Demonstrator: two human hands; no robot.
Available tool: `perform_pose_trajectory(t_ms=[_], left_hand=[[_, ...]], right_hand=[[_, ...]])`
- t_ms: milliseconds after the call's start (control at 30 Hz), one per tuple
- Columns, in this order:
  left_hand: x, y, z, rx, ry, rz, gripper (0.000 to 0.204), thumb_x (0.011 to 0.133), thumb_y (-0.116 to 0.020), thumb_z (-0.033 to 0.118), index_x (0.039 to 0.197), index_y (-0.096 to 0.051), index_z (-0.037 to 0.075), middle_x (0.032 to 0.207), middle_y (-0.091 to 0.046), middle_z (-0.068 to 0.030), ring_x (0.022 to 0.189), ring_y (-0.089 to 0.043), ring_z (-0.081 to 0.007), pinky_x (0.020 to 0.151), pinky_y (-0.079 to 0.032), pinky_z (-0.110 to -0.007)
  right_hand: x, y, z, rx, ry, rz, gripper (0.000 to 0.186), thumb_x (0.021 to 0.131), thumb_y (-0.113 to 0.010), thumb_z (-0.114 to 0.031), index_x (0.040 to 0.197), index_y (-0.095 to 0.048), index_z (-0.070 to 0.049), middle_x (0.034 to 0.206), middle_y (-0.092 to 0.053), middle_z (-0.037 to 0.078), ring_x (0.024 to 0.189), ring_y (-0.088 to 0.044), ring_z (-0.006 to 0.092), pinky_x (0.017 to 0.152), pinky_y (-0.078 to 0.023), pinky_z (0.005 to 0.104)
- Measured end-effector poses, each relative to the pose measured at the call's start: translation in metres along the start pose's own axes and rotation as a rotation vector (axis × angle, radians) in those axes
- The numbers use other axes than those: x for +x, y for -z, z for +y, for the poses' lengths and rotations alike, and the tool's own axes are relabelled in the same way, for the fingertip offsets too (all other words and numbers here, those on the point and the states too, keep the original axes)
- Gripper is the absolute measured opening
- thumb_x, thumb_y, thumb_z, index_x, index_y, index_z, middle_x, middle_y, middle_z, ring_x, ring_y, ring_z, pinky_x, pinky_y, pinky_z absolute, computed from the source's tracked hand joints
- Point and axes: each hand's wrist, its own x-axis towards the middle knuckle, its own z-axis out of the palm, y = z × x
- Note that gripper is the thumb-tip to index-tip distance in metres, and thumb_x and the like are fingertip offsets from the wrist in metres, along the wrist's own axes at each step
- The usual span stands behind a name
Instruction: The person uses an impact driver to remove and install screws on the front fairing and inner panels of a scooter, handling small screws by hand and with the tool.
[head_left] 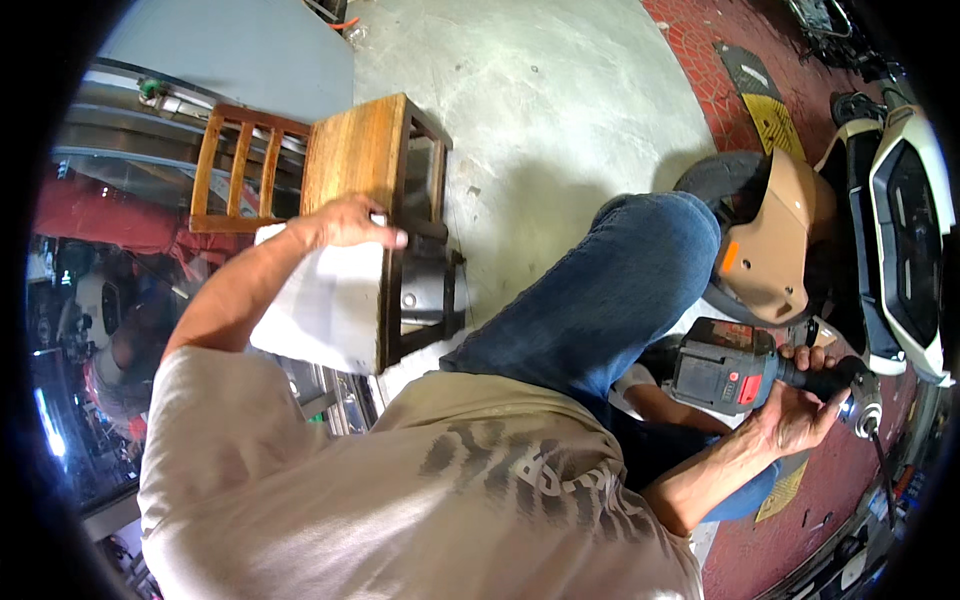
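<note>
Head view: a crouching person's right hand, at four o'clock, has its fingers wrapped tight around the grip of a cordless power drill, its lit nose aimed toward the tan-and-white scooter at two o'clock. The left hand, at ten o'clock, rests with fingers curled over a white box on a wooden chair. The drill looks heavy and rigid, best held by its rubbery handle. The scooter panels crowd the tool closely; open concrete floor lies toward twelve o'clock.
</note>
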Motion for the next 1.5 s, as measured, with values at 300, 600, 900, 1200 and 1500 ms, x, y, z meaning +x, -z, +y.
perform_pose_trajectory(t_ms=[300,600,900,1200,1500], left_hand=[[0.016,-0.031,0.063,0.173,-0.029,0.104,0.117,0.072,-0.051,0.094,0.136,-0.060,-0.004,0.145,-0.050,-0.0317,0.140,-0.043,-0.0438,0.116,-0.036,-0.053],[-0.003,0.018,0.099,-0.503,-0.095,0.006,0.085,0.095,-0.047,0.069,0.156,-0.034,0.011,0.122,-0.061,-0.0260,0.110,-0.066,-0.0312,0.085,-0.060,-0.042],[-0.046,0.138,0.139,-1.232,-0.468,0.483,0.071,0.099,-0.033,0.065,0.124,-0.064,0.006,0.120,-0.069,-0.0179,0.104,-0.068,-0.0317,0.096,-0.053,-0.049],[0.113,0.221,0.130,-1.489,-0.438,1.123,0.092,0.085,-0.071,0.062,0.129,-0.054,-0.017,0.115,-0.067,-0.0234,0.096,-0.070,-0.0312,0.083,-0.059,-0.044],[0.300,0.356,-0.020,-1.486,-0.244,0.668,0.093,0.090,-0.056,0.072,0.141,-0.051,-0.005,0.137,-0.060,-0.0204,0.123,-0.060,-0.0335,0.107,-0.046,-0.046]], right_hand=[[-0.024,0.035,-0.019,-0.066,0.026,0.069,0.046,0.091,-0.070,-0.033,0.115,-0.058,0.004,0.105,-0.055,0.016,0.096,-0.050,0.0283,0.090,-0.038,0.0491],[-0.031,0.069,-0.047,0.001,0.013,0.000,0.042,0.094,-0.065,-0.033,0.114,-0.057,0.004,0.103,-0.056,0.016,0.094,-0.051,0.0278,0.091,-0.038,0.0485],[-0.020,0.061,-0.042,-0.015,0.005,-0.082,0.043,0.095,-0.066,-0.034,0.111,-0.058,0.005,0.109,-0.055,0.018,0.095,-0.050,0.0291,0.091,-0.038,0.0501],[0.000,0.013,-0.008,-0.177,-0.051,-0.030,0.047,0.095,-0.066,-0.032,0.125,-0.048,-0.001,0.101,-0.044,0.009,0.093,-0.042,0.0226,0.089,-0.036,0.0417],[0.027,-0.041,0.037,-0.278,-0.009,0.071,0.058,0.086,-0.075,-0.035,0.123,-0.045,-0.002,0.099,-0.041,0.006,0.090,-0.040,0.0200,0.086,-0.035,0.0396]])
